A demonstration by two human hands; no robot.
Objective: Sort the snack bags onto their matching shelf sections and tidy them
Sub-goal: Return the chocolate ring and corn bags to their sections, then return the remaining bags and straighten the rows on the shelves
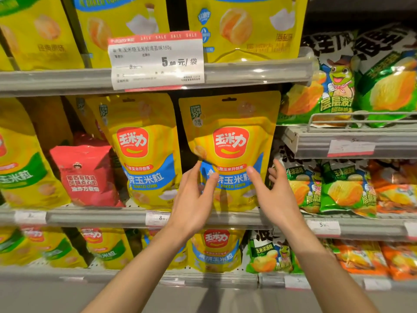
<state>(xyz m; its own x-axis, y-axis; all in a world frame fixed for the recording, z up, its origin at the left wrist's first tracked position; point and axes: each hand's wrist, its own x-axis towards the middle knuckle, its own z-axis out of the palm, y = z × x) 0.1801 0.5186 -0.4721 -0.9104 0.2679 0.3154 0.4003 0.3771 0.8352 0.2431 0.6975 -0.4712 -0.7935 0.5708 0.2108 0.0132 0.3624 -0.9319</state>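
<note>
Fingers spread, my left hand and right hand bracket the yellow corn bag, loosely steadying it upright on its shelf.

Bright, even store light; shelf rail glares, edges perhaps slightly blurred.

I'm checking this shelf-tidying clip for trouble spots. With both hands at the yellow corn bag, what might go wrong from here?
1. The left hand and right hand look open around the yellow corn bag without gripping it, so it may tip forward off the shelf edge.
2. The right hand's fingers reach beside the green chip bags and may knock them.
3. The red bag sits among yellow bags and may get overlooked.
</note>
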